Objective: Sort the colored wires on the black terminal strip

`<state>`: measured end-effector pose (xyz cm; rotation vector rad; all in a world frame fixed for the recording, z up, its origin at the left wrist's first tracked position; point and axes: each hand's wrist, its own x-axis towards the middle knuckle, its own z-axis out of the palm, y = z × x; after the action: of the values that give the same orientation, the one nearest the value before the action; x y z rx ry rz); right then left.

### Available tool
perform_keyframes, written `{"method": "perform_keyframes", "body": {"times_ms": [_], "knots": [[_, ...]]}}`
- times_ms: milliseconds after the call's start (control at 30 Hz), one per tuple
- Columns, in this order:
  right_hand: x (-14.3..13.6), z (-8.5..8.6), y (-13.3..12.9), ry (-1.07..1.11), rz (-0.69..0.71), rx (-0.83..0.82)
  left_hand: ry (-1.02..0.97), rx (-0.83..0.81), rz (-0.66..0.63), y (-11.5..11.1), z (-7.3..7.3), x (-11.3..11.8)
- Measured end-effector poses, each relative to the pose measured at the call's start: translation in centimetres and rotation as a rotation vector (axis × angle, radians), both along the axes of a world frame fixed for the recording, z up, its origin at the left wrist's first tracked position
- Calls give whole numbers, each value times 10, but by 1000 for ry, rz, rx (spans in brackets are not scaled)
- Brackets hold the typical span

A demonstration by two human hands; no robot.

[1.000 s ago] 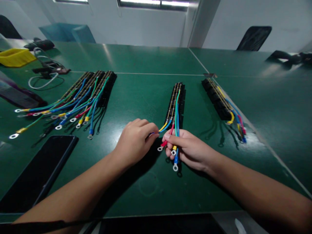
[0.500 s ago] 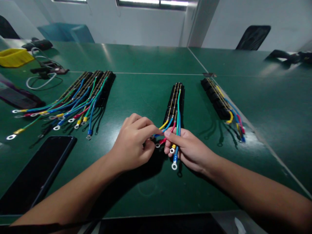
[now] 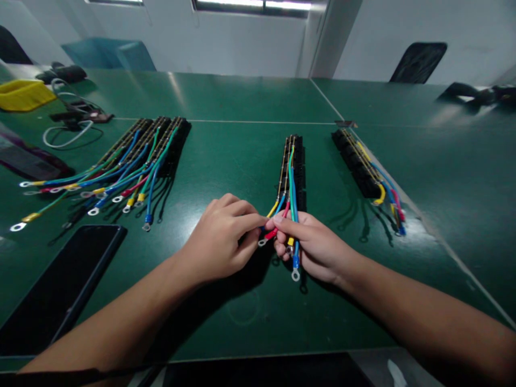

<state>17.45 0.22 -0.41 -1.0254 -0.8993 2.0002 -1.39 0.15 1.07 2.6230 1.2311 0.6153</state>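
Holds a bundle of wires [image 3: 291, 185] clamped in the right hand [image 3: 312, 236], with thumb on top and fingers curled beneath. Has brought finger and thumb of the left hand [image 3: 223, 236] nearer together than half a second ago, just beside the right thumb; cannot tell whether pinched on a wire, with the contact hidden. Has tilted the black strip [image 3: 299, 161] slightly, baring more dark side at its right and swinging the blue-sleeved end [image 3: 296, 262] a little rightward. Keeps the strip mid-table, just beyond the hands on the green table [image 3: 242, 150], well apart from three wired strips [image 3: 176, 142] at left and another strip [image 3: 357, 164] at right, with no shift in either. Leaves the red-sleeved end [image 3: 270, 235] poking out leftward between the hands. Suggests, as a judgement, fine fingering of single wires on the left, with the right as the steady hold.
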Motion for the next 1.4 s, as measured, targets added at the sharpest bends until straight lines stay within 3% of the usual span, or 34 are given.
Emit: {"method": "perform_keyframes", "body": {"times_ms": [267,433,567,800,1267,1400], "knots": [[-2,-1,-1,23,-52,-24,-162,55,41,-3,4,0],[-4,-4,-1,-14,-69,13,-234,-143,-69,-7,4,3],[-6,-5,-2,-59,-78,50,-272,-269,-55,-6,0,6],[-6,-2,-3,-134,-26,88,-215,-295,28,-6,3,7],[-5,-6,-1,-195,24,122,-248,-557,-2,-4,7,10],[-4,-2,-2,-255,68,150,-215,-560,13,-6,9,8]]}}
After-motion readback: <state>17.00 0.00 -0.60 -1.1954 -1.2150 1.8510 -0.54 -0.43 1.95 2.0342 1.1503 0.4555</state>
